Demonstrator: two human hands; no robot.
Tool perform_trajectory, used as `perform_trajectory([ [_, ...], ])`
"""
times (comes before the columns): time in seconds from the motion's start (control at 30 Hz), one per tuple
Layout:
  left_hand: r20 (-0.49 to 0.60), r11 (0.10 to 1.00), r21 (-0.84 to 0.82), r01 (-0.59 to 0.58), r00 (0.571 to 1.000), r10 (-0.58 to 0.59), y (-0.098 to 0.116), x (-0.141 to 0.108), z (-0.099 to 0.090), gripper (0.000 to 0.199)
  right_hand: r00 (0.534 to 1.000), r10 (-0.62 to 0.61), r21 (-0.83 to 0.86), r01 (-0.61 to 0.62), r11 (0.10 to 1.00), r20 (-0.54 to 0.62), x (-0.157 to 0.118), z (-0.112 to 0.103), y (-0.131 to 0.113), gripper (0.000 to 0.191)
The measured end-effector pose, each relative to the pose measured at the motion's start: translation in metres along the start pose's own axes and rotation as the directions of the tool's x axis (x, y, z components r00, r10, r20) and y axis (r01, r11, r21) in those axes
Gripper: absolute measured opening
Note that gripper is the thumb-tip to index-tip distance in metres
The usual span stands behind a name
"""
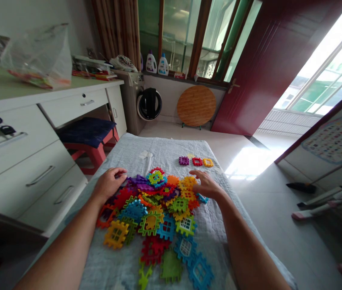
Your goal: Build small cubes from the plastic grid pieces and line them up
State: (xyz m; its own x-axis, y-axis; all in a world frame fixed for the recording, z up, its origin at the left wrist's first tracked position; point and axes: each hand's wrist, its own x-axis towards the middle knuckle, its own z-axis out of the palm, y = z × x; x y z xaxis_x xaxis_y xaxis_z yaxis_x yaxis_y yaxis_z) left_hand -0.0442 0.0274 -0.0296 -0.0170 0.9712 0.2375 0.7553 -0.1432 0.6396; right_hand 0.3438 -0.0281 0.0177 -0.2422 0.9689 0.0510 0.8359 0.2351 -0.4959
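Observation:
A heap of colourful plastic interlocking tiles [159, 209] lies on the cloth-covered table [159, 147]. My left hand [110, 183] rests at the heap's left edge, fingers curled, beside purple tiles [141, 182]; whether it holds anything is hidden. At the right edge, my right hand [205, 183] has its fingers apart, next to yellow tiles [188, 184], with nothing visibly held. Beyond the heap, a purple tile [184, 160], a red tile [197, 161] and a yellow tile [208, 162] lie in a row. Blue tiles [200, 270] spread toward the near side.
Left of the table stand a white desk [77, 96] with a plastic bag [42, 56] and a red stool [95, 155] with a dark cushion. Behind are a washing machine [133, 100], a round wooden board [196, 105] and a dark red door [258, 64].

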Motion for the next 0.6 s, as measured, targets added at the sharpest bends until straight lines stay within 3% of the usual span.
perform_trajectory([
  [0.17,0.008,1.000,0.014,0.014,1.000,-0.014,0.002,-0.001,-0.002,0.038,0.997,-0.061,-0.041,0.062,0.997,0.039,0.000,0.008,-0.001,0.058],
  [0.33,0.004,1.000,0.017,0.010,1.000,-0.010,0.004,-0.001,-0.003,0.038,0.993,-0.031,-0.004,0.031,1.000,-0.118,0.004,0.006,0.006,0.049],
  [0.43,0.003,1.000,0.008,0.008,1.000,-0.008,0.004,-0.001,-0.002,0.038,0.970,0.092,0.000,-0.094,0.996,-0.225,0.005,0.004,0.009,0.049],
  [0.53,-0.001,1.000,0.002,0.006,1.000,-0.006,0.004,-0.001,-0.002,0.038,0.915,0.275,-0.072,-0.308,0.949,-0.296,0.005,0.002,0.011,0.045],
  [0.6,-0.004,1.000,0.002,0.005,1.000,-0.005,0.005,-0.001,-0.002,0.038,0.888,0.327,-0.122,-0.381,0.916,-0.322,0.004,0.001,0.013,0.043],
])
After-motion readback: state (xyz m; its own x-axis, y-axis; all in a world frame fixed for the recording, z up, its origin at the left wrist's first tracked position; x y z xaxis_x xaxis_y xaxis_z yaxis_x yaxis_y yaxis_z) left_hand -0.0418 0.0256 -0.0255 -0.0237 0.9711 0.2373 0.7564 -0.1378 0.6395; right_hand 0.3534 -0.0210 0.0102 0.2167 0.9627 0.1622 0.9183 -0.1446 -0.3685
